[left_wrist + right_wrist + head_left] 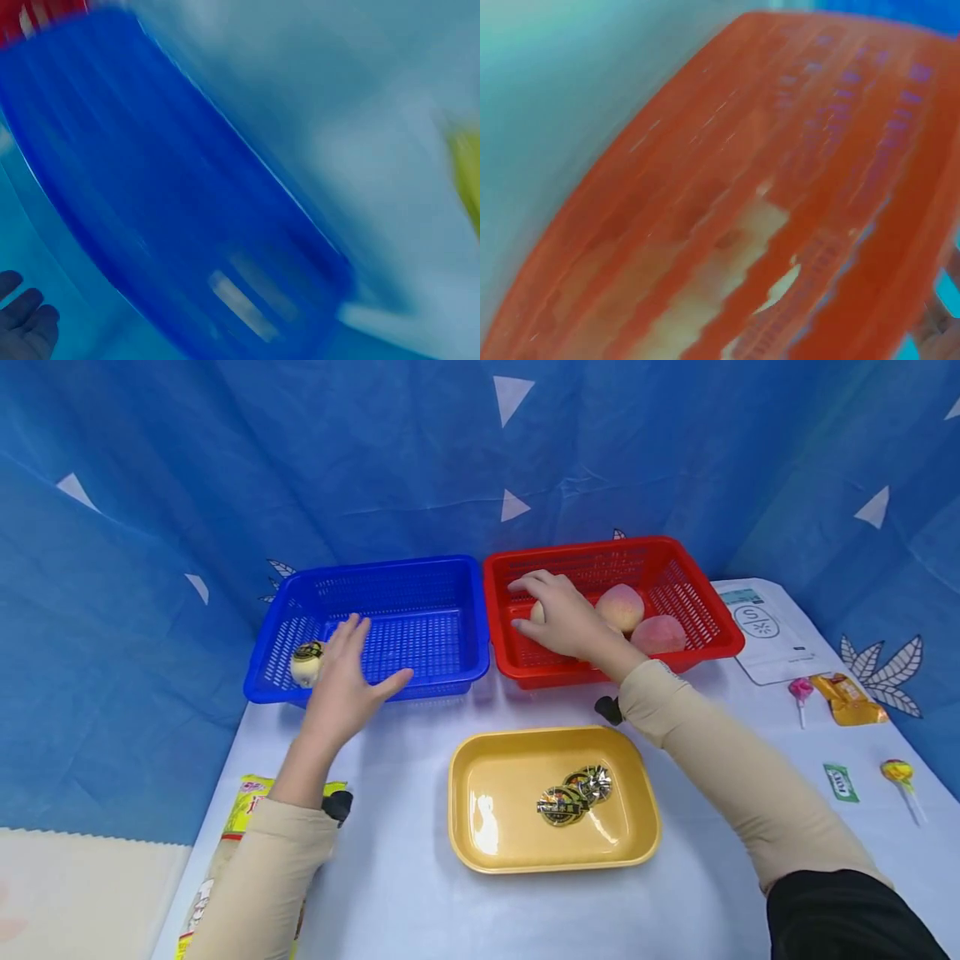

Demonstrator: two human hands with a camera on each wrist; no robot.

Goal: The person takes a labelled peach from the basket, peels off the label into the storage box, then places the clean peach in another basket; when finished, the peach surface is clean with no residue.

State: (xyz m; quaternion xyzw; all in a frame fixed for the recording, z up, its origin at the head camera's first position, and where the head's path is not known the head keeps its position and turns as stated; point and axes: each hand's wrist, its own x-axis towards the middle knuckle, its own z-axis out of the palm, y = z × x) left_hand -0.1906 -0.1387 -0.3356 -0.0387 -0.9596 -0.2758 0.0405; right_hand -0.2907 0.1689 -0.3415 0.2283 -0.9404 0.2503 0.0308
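My left hand (341, 689) is over the front of the blue basket (367, 693), thumb spread from extended fingers. Beside those fingers, at the basket's left end, lies a pale round item with a black-and-gold label (305, 670). Over the left part of the red basket (525, 675), my right hand (566, 617) has curved, spaced fingers. A pale yellowish round fruit (537, 613) shows just beneath, between fingers and thumb. Pinkish peaches (621, 607) lie to its right. In the blurred wrist views, left fingertips (30, 319) and part of the right hand (939, 339) appear at the edges.
A gold tray (487, 860) with several black-and-gold round labels (562, 806) stands in front of the baskets. At right lie a white pouch (772, 631), lollipops (897, 771), an orange wrapper (847, 697) and a green sweet (841, 782). A yellow bag (243, 802) lies by the left forearm.
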